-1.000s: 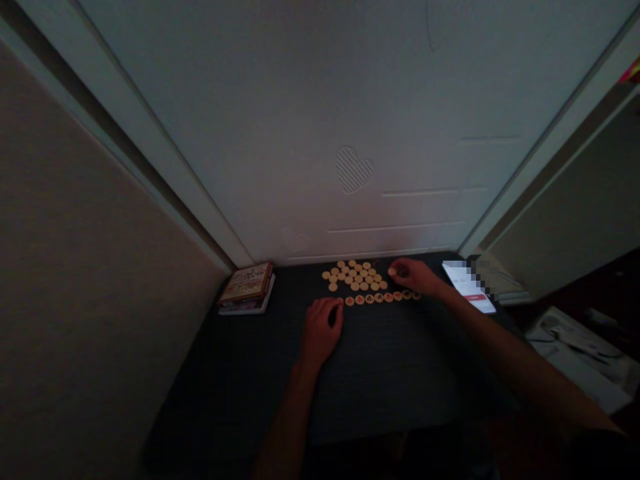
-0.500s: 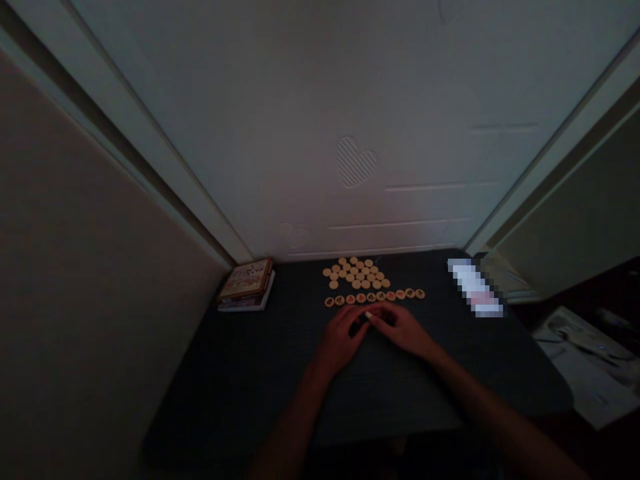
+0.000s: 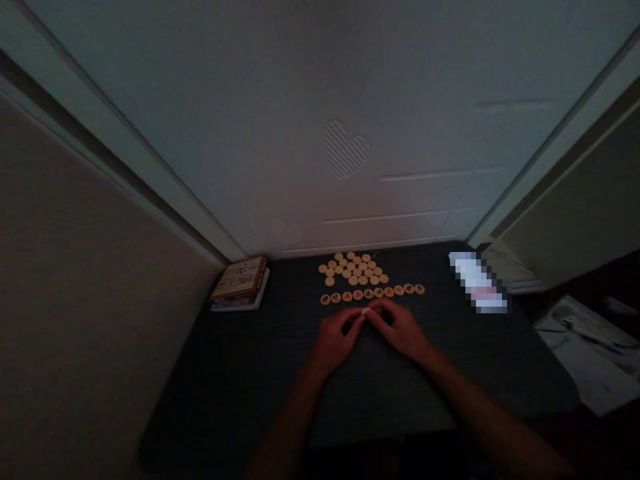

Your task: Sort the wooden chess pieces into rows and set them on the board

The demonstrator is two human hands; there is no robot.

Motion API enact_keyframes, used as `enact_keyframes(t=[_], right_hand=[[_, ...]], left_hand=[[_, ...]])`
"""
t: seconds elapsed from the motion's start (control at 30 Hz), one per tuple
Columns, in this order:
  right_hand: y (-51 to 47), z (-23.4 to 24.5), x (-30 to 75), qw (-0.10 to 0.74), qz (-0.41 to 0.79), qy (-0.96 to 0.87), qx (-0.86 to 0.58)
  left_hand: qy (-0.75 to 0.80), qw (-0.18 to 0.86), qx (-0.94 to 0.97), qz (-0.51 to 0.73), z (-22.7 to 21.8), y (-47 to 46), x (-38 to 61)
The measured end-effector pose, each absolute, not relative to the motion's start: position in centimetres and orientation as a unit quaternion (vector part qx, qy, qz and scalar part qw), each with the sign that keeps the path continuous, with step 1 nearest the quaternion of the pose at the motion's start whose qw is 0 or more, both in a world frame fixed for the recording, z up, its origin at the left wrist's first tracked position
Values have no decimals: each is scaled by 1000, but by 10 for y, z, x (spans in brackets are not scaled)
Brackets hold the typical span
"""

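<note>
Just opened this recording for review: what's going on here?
Someone's left grip and right grip meet on one small round piece, in front of a row of marked pieces, some red, some black. Behind that row lies a loose cluster of plain-topped pieces. Stacked books sit at the table's left, a pixelated bright object at its right.

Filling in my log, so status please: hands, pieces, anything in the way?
Left hand and right hand both on one small disc. Row of marked discs just beyond, plain-topped cluster behind. Nothing seen blocking; books off left.
</note>
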State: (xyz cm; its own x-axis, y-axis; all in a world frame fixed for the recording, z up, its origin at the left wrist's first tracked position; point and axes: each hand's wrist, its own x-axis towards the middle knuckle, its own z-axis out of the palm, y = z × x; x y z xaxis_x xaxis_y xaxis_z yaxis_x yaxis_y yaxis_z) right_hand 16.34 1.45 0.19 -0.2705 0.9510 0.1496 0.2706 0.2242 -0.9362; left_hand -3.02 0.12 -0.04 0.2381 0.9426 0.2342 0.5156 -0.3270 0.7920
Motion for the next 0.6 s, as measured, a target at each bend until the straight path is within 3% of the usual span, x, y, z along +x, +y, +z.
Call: enact_keyframes(t=[0.6], right_hand=[[15, 1, 165, 383, 414, -678, -472]], left_hand=[[508, 310, 719, 360, 5, 1, -28]])
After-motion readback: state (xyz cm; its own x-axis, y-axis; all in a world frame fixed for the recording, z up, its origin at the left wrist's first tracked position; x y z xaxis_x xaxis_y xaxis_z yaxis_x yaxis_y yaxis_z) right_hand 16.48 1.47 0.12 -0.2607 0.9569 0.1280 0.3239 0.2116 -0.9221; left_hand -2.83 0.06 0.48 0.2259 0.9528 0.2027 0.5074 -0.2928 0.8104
